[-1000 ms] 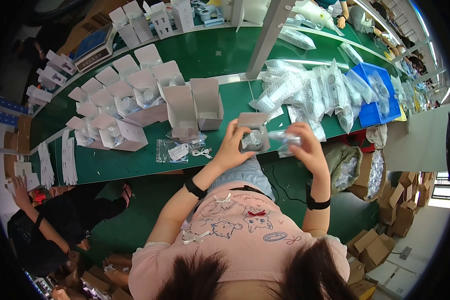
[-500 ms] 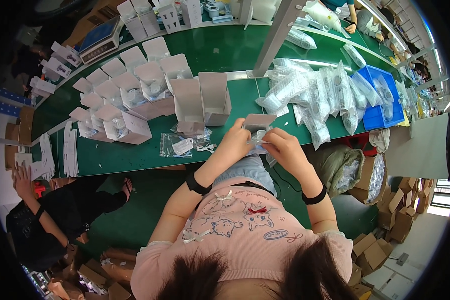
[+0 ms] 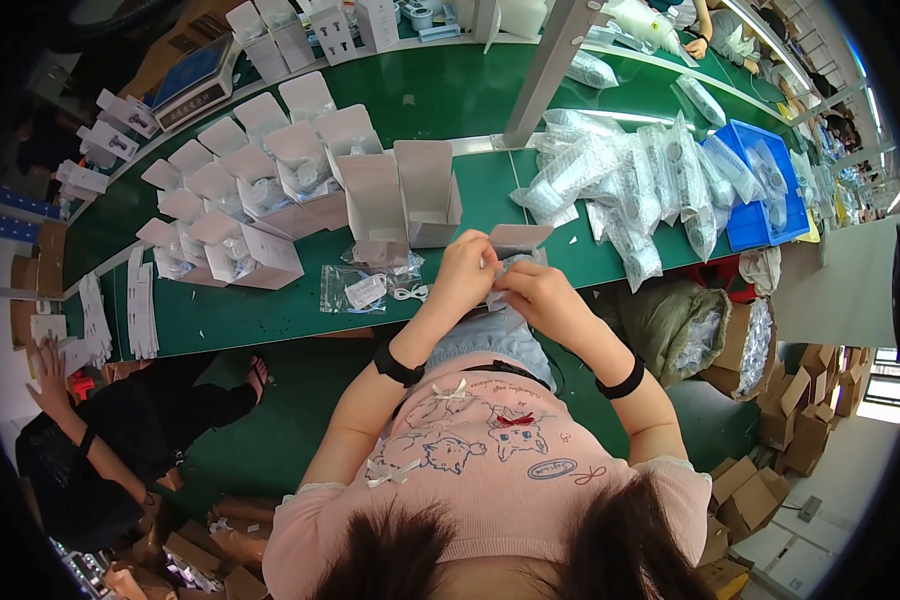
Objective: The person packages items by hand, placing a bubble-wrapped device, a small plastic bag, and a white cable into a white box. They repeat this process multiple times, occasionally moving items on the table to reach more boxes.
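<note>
Close in front of my body, at the table's near edge, is a small white box (image 3: 520,237) with its lid flap raised. My left hand (image 3: 464,272) is closed at the box's left side, its fingertips at the opening. My right hand (image 3: 547,298) pinches a clear plastic bag (image 3: 515,264) at the mouth of the box; what the bag holds is mostly hidden by my fingers. Just left of my left hand lie a bagged white part (image 3: 366,291) and a coiled white cable (image 3: 410,293). Two open boxes (image 3: 428,195) stand beyond them.
Rows of open white boxes (image 3: 260,195) with bagged parts fill the left of the green table (image 3: 270,325). Bubble-wrapped items (image 3: 620,180) pile up at right beside a blue bin (image 3: 767,230). A metal post (image 3: 548,75) rises behind. Another person's hand (image 3: 48,375) is at far left.
My right hand has moved left, closer to my left hand, over the box opening. The bag is now more covered by my fingers.
</note>
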`<act>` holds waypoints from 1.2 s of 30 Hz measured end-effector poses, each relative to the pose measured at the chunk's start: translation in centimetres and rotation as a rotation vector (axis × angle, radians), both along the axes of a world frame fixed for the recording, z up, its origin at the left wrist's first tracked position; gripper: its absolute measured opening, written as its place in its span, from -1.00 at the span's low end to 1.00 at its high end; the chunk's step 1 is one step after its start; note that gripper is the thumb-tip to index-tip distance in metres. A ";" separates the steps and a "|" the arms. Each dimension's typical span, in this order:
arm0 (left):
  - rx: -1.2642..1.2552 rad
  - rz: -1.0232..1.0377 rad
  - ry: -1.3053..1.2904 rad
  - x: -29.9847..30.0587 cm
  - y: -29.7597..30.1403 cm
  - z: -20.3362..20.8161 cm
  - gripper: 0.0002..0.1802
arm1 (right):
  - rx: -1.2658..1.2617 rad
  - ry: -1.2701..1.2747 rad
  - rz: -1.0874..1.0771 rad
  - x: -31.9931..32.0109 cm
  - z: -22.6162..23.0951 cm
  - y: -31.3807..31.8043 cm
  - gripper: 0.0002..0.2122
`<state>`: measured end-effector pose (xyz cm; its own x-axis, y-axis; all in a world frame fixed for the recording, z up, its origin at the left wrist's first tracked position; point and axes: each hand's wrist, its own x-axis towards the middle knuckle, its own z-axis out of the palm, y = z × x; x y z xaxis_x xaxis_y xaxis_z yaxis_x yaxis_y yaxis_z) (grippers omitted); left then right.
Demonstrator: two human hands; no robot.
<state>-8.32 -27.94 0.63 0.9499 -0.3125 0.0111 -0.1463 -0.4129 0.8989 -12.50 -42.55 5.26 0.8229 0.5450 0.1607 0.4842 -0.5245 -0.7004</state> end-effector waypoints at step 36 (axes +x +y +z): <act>-0.128 0.423 -0.522 -2.3 4.4 -0.8 -0.66 | 0.301 -0.241 -0.283 -2.5 -6.5 -3.3 -0.30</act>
<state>-10.60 -23.52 -0.15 0.8503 0.1191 0.5127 -0.4229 -0.4253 0.8002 -15.02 -45.83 -1.25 0.8523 0.2048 0.4812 0.5186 -0.4499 -0.7271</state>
